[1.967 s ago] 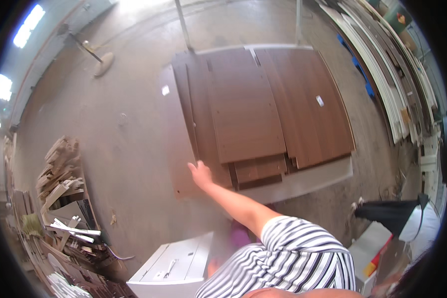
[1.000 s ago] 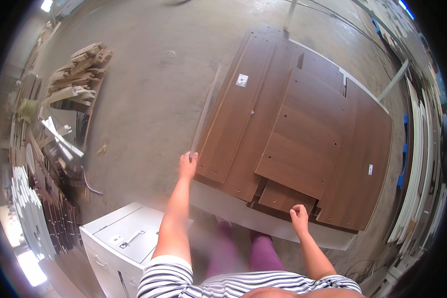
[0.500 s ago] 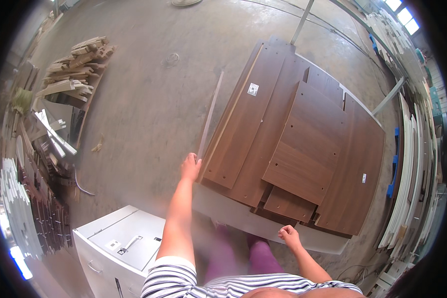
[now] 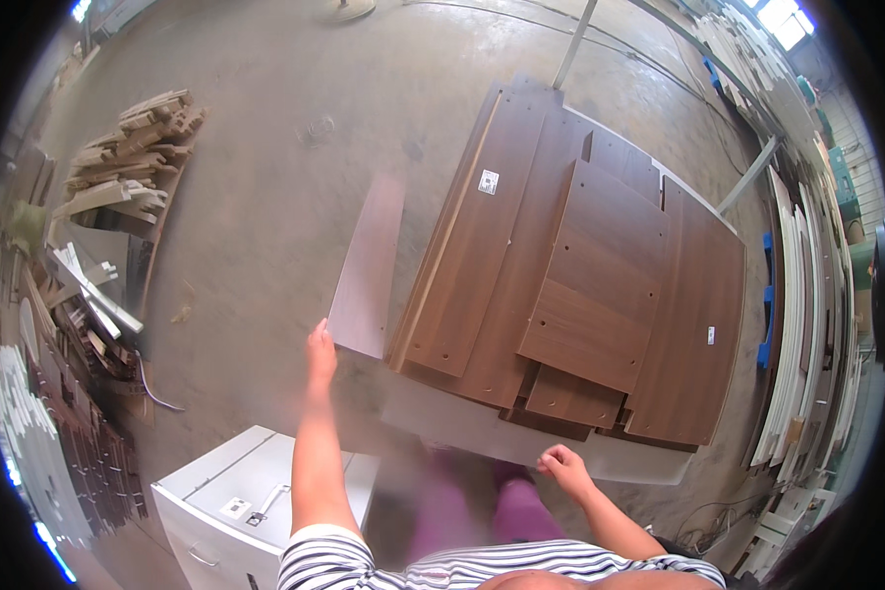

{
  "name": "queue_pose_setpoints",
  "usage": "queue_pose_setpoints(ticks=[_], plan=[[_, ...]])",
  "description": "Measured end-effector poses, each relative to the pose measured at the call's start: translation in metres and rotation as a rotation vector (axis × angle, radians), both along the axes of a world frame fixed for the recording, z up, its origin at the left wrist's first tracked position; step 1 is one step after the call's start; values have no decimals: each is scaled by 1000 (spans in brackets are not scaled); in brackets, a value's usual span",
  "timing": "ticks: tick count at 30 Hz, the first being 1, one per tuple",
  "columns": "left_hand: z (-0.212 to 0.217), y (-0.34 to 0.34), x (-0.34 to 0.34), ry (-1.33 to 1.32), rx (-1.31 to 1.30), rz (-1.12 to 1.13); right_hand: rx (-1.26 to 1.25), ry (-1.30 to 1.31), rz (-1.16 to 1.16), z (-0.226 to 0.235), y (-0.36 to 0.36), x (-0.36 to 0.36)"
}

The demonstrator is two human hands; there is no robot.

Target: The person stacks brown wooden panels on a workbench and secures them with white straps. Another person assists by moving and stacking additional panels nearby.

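Observation:
My left hand (image 4: 321,352) is closed on the near left corner of a long narrow wooden board (image 4: 370,265). The board stretches away from me, left of a stack of dark brown panels, with its broad face showing. Its far end is blurred. My right hand (image 4: 566,466) hangs in front of the stack's near edge, fingers curled, with nothing visible in them. Several flat brown panels (image 4: 595,285) with small drilled holes overlap in the stack, and two bear white labels. Beneath them a pale sheet (image 4: 600,459) sticks out toward me.
A white cabinet (image 4: 216,472) with a handle stands close on my left. Farther left lies a pile of wood offcuts (image 4: 133,162). A metal bar (image 4: 749,175) stands behind the stack, and long white strips (image 4: 796,324) lean along the right side.
My left hand has moved left with the board, away from the panel stack. The board has turned from edge-on to showing its broad face. My right hand stays near the stack's front edge.

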State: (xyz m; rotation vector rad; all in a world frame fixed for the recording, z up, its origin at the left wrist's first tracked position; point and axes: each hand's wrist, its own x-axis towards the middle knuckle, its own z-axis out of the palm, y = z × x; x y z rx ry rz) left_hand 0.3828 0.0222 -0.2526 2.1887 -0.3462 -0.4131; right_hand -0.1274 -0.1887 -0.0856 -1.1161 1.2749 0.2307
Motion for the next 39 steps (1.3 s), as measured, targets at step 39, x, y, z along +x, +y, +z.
queue_pose_setpoints(ticks=[39], plan=[[400,158,-330,-390,167,419,-126,-1419,364,398,-34,260]])
